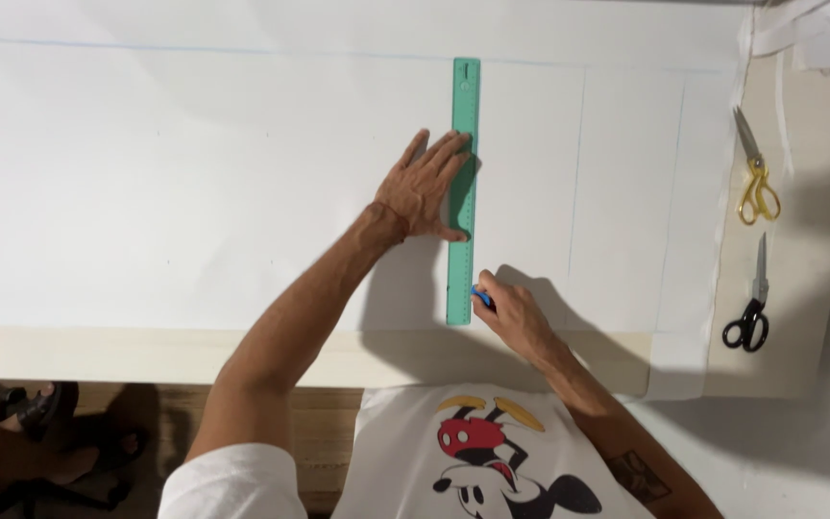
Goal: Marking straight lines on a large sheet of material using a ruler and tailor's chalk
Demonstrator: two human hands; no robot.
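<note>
A long green ruler (462, 106) lies upright across a large white sheet (194, 183) on the table. My left hand (425, 187) presses flat on the ruler's middle, fingers spread. My right hand (511, 312) sits just right of the ruler's near end and pinches a small blue marking tool (480, 296) whose tip touches the sheet at the ruler's edge. Faint drawn lines run along the sheet's far edge and down its right part.
Gold-handled scissors (754, 178) and black-handled scissors (751, 306) lie on the beige table surface (818, 288) to the right of the sheet. White strips (814, 34) lie at the far right corner. Someone's sandalled foot (26, 437) shows under the table, lower left.
</note>
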